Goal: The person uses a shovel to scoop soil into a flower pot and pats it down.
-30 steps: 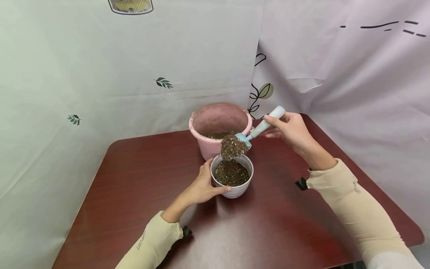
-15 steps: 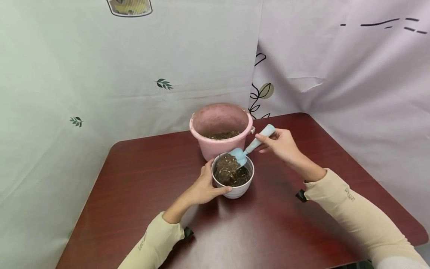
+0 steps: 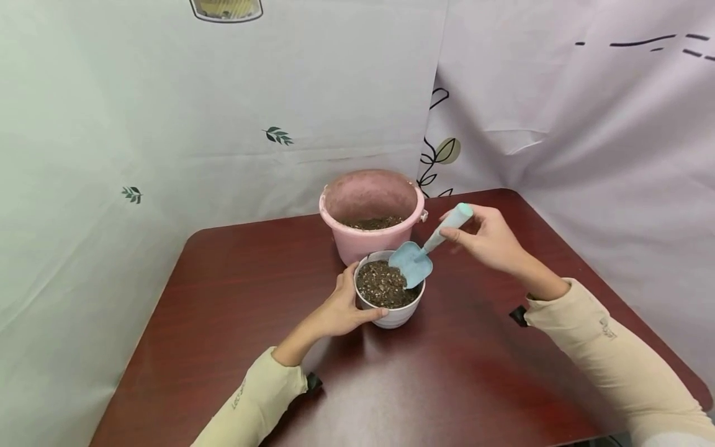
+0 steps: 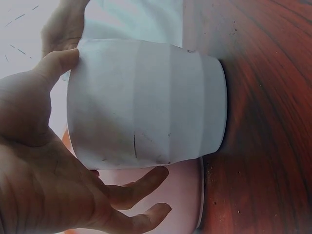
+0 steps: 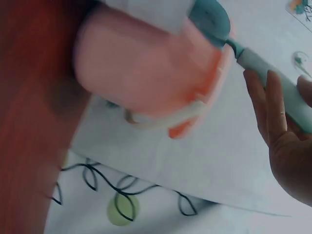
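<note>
My left hand (image 3: 337,310) holds a white flower pot (image 3: 393,318) at its left side, thumb on the near rim. In the left wrist view, the thumb lies at the pot's rim and fingers (image 4: 141,187) extend along its far side. Dark potting soil (image 3: 381,285) fills much of the pot. My right hand (image 3: 491,239) grips the pale handle of a light blue hand trowel (image 3: 411,264). The trowel's blade tilts down over the pot's right rim, its visible face bare of soil. Handle and curled fingers (image 5: 275,107) also appear in the right wrist view.
Directly behind the pot stands a pink bucket (image 3: 368,243) with soil (image 3: 373,223) low inside. Both are on a dark red wooden table (image 3: 251,279) with rounded corners. Pale printed cloth (image 3: 223,112) hangs behind and at both sides.
The trowel came down over the pot and tipped its heap of soil in. Its blade is now bare and slightly raised to the right; the pot's soil stands higher. The left hand stayed.
</note>
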The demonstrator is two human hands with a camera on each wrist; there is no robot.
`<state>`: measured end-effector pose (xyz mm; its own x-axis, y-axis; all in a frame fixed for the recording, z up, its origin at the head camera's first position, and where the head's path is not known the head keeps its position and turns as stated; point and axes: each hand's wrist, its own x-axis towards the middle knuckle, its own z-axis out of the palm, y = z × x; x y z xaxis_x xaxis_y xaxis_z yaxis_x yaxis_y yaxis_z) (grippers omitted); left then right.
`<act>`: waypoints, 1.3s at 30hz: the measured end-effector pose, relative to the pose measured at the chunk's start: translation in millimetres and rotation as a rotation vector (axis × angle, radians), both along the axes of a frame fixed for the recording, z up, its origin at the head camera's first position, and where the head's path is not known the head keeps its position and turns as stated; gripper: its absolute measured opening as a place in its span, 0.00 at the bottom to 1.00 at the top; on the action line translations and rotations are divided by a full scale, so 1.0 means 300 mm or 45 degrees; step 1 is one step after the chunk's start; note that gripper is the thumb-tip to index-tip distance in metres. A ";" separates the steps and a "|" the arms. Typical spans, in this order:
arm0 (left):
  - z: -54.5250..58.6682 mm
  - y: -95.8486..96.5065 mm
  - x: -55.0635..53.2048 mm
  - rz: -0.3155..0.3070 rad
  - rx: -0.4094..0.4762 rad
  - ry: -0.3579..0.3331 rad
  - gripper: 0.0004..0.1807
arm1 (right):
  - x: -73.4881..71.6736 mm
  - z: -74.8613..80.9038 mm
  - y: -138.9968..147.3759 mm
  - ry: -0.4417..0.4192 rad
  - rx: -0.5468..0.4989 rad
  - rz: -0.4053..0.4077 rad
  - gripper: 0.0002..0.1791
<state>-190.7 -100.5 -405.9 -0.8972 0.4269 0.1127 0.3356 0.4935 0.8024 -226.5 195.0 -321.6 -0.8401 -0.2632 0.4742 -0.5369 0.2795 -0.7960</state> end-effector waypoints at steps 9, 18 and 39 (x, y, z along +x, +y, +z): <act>0.014 -0.027 -0.013 0.004 -0.032 -0.074 0.63 | -0.032 0.056 0.022 0.085 -0.177 0.173 0.08; 0.140 -0.111 -0.156 0.323 0.206 -0.043 0.58 | -0.153 0.178 -0.002 -0.243 -0.640 0.155 0.03; 0.057 -0.076 -0.253 0.482 0.489 0.221 0.52 | -0.525 0.021 -0.388 -0.210 0.147 0.023 0.10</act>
<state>-266.5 -123.3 -388.8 -0.9342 -0.0219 0.3561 0.3352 0.2883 0.8970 -383.9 78.6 -315.4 -0.8988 -0.3232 0.2962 -0.4073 0.3656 -0.8369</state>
